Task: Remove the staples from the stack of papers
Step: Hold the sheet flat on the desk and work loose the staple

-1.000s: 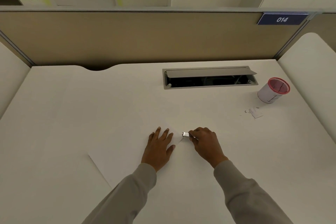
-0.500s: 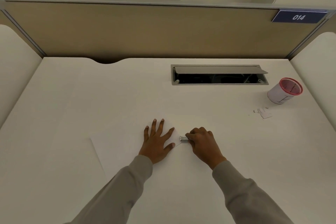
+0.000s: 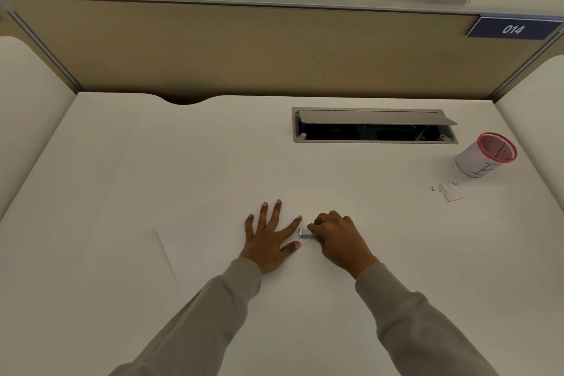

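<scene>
Two grey sleeves reach in from the near edge. The left hand (image 3: 268, 241) lies flat with fingers spread, pressing the stack of papers (image 3: 207, 244) onto the desk (image 3: 152, 162). The right hand (image 3: 338, 238) is curled round a small metal staple remover (image 3: 304, 232), whose tip sits at the stack's right corner, between the left index finger and thumb. To do this well, I judge the left hand should pin the sheets close beside the staple while the tool slides under and lifts gently, sparing the corner. Farther right lie paper scraps (image 3: 448, 191), then a red-rimmed cup (image 3: 485, 156) and the open cable hatch (image 3: 374, 128). Against a second ago, the left fingers have fanned wider and the tool stays at that corner.
</scene>
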Action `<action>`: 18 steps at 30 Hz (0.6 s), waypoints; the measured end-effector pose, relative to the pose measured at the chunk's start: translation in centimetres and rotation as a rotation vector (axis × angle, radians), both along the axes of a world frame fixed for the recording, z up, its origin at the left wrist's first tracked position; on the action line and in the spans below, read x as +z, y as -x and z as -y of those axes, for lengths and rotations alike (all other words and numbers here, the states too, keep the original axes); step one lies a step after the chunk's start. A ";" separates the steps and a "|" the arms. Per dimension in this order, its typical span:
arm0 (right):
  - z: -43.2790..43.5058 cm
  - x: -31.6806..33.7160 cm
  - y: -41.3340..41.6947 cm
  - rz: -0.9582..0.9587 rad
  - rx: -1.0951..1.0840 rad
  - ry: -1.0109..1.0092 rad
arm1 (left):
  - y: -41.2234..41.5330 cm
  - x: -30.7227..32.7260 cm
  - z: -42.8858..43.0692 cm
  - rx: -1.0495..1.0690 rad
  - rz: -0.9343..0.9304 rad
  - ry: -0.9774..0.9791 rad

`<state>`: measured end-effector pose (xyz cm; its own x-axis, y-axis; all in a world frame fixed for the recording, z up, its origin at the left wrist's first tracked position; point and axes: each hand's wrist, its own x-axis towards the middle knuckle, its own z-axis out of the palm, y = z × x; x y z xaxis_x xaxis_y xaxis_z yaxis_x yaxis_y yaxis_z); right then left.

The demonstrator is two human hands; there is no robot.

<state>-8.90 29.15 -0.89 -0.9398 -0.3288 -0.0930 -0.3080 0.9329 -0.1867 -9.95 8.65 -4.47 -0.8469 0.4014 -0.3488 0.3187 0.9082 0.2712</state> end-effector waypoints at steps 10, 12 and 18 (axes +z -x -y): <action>-0.1 0.3 0.6 0.003 0.004 -0.016 | 0.2 -0.3 0.1 -0.011 -0.006 -0.012; -0.1 0.5 0.8 0.034 0.007 -0.006 | 0.2 -0.3 0.1 -0.007 -0.003 -0.022; -0.1 0.7 0.4 0.058 0.020 0.049 | 0.3 0.0 0.0 0.021 0.022 -0.061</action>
<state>-9.34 29.24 -0.21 -0.9265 -0.3528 -0.1307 -0.3136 0.9161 -0.2500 -10.24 8.64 -4.52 -0.8476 0.4048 -0.3432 0.2932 0.8962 0.3328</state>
